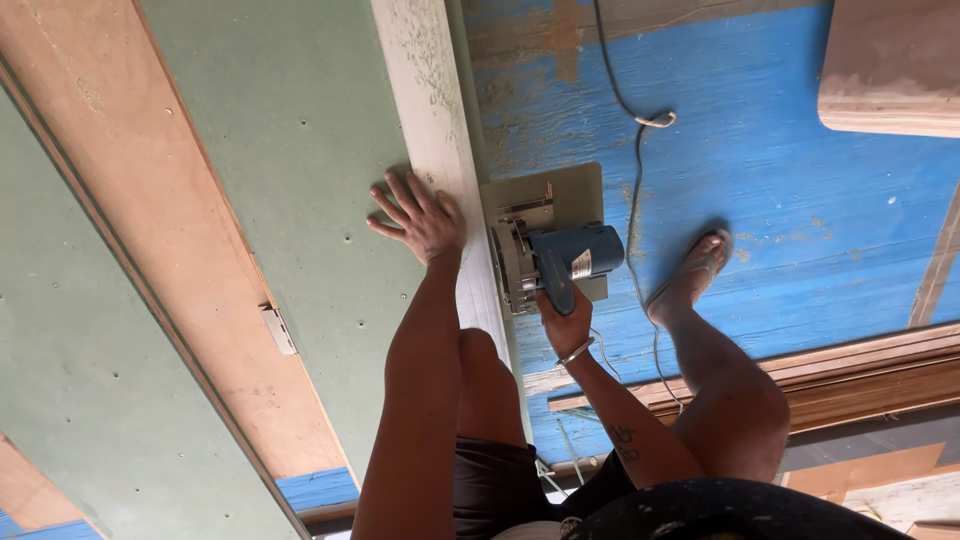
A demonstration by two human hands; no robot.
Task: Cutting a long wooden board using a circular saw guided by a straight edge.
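Blue circular saw [558, 262] sits gripped in my right hand [566, 322]; my left hand [422, 220] presses spread-fingered on the green board [310, 150].

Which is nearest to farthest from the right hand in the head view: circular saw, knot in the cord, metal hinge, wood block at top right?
1. circular saw, gripped by the right hand.
2. knot in the cord, above.
3. metal hinge, far left.
4. wood block, top right corner.
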